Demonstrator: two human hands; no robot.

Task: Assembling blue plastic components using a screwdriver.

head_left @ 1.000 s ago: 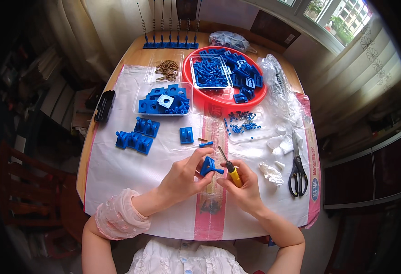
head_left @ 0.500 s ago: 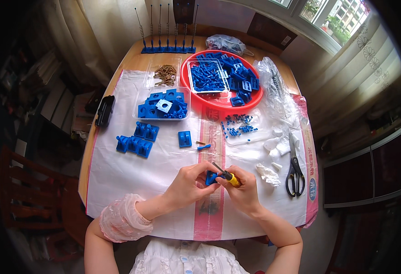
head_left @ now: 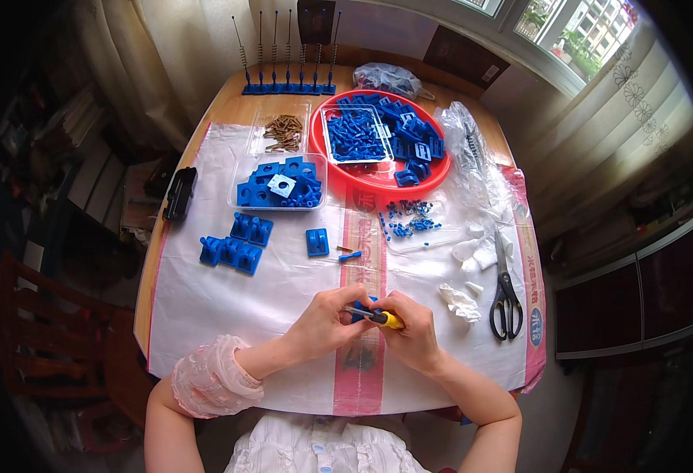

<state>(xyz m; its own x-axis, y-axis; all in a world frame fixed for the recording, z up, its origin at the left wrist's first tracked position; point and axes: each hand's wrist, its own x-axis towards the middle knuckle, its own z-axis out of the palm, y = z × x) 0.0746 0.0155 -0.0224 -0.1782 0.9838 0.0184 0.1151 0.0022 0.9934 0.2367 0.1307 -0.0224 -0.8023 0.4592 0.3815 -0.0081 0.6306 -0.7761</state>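
Note:
Near the table's front, my left hand [head_left: 327,322] pinches a small blue plastic part [head_left: 372,301], mostly hidden behind fingers and tool. Close against it, my right hand [head_left: 411,335] grips a screwdriver [head_left: 392,321] with a yellow and black handle. Its metal shaft points left across the blue part toward my left fingers; I cannot tell whether its tip touches. Farther off lie a blue square base [head_left: 317,242], a small blue pin [head_left: 350,256] and a short brass-coloured piece [head_left: 345,248]. To their left stand several assembled blue bases [head_left: 240,256].
A red basin [head_left: 319,165] holds blue parts and a clear tray. Left of it are a clear box [head_left: 240,201] of blue plates and a tray of brass-coloured pieces [head_left: 283,132]. Scissors [head_left: 506,303], crumpled tissue [head_left: 460,303] and tiny blue bits [head_left: 409,219] lie right.
The screwdriver has swung lower, its shaft now pointing more to the left across the blue part. My right hand has shifted slightly left, and both hands are closer together.

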